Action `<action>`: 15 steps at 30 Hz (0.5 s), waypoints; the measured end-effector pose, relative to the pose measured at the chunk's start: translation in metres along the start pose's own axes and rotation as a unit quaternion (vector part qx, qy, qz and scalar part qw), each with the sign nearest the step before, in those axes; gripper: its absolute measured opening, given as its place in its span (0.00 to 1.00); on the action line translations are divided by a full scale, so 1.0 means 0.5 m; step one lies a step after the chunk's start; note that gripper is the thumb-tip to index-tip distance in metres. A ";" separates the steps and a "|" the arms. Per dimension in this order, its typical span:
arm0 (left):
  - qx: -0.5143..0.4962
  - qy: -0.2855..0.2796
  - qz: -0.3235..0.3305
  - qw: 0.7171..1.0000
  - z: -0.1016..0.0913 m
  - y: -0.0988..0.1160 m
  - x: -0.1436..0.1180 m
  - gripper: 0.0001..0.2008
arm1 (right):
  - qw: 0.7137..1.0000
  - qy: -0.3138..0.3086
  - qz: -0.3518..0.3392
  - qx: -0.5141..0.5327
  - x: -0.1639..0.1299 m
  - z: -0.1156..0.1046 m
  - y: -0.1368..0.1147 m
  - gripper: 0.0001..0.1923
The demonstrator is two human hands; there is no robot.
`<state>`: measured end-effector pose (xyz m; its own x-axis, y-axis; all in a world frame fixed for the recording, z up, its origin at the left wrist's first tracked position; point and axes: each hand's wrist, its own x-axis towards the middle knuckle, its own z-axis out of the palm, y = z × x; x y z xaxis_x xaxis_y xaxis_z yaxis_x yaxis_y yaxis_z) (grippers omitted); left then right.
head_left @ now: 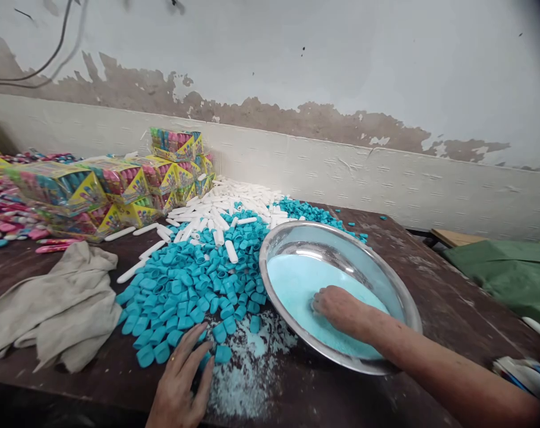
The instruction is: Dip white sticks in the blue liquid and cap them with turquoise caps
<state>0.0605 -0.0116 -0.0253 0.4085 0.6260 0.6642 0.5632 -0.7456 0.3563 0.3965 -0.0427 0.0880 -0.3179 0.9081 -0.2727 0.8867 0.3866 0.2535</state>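
Two hands work here. The right hand (338, 309) is sunk fingers-first in pale blue powder (296, 282) inside a steel bowl (403, 297), its grip hidden. The left hand (180, 380) lies flat, fingers apart, fingertips touching the blue caps (185, 285) just ahead.

no text, brand or number can be read anywhere. the stacked yellow packets (118, 184) by the wall carry bright printing, but it is too small and blurred to make out. the steel bowl (398, 297), the blue caps (180, 297) and the white tubes (225, 208) bear no visible markings.
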 end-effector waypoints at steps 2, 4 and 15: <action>0.001 0.000 0.002 1.000 0.000 0.000 0.001 0.14 | 0.998 0.004 -0.010 0.070 0.003 -0.004 -0.007 0.12; 0.001 0.000 0.005 1.000 -0.003 -0.001 0.001 0.13 | 0.986 0.012 0.000 0.168 0.002 -0.007 0.000 0.11; -0.086 -0.053 0.084 0.991 -0.025 0.182 0.200 0.12 | 0.848 0.087 0.076 0.518 -0.041 0.002 0.038 0.06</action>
<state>0.1436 -0.0197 0.0815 0.5639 0.5037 0.6545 0.3534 -0.8634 0.3600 0.4202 -0.0542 0.0974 -0.1379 0.9796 -0.1465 0.7122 -0.0048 -0.7019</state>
